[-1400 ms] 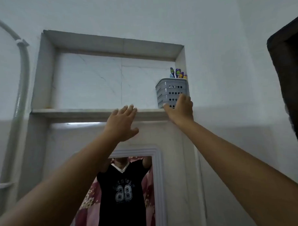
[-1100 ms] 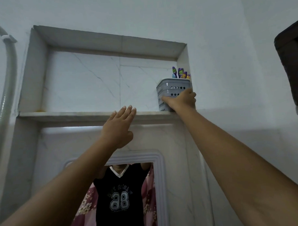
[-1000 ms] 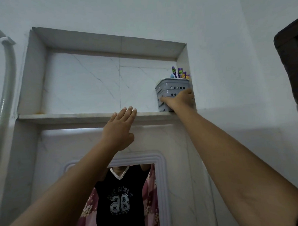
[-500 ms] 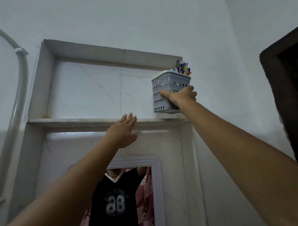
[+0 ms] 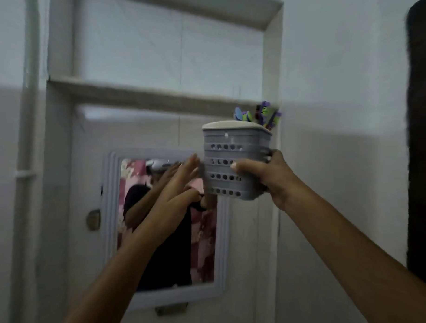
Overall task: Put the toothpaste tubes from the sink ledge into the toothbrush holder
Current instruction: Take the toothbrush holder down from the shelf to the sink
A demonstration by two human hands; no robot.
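Note:
A grey perforated toothbrush holder (image 5: pixel 231 158) hangs in the air below the wall shelf, with my right hand (image 5: pixel 268 176) shut around its right side. Several colourful toothbrush heads (image 5: pixel 261 115) stick out of its top. My left hand (image 5: pixel 181 181) is open with fingers spread, just left of the holder, close to its side or touching it. No toothpaste tubes and no sink ledge are in view. The picture is blurred by motion.
A recessed marble shelf (image 5: pixel 144 96) crosses the wall above the holder. A white-framed mirror (image 5: pixel 166 223) below it reflects a person in a dark shirt. A grey pipe (image 5: pixel 27 119) runs down the left side. A dark door frame (image 5: pixel 421 154) borders the right.
My right hand has lifted the holder off the shelf and brought it down and toward me. My left hand has risen beside it. The view has tilted downward.

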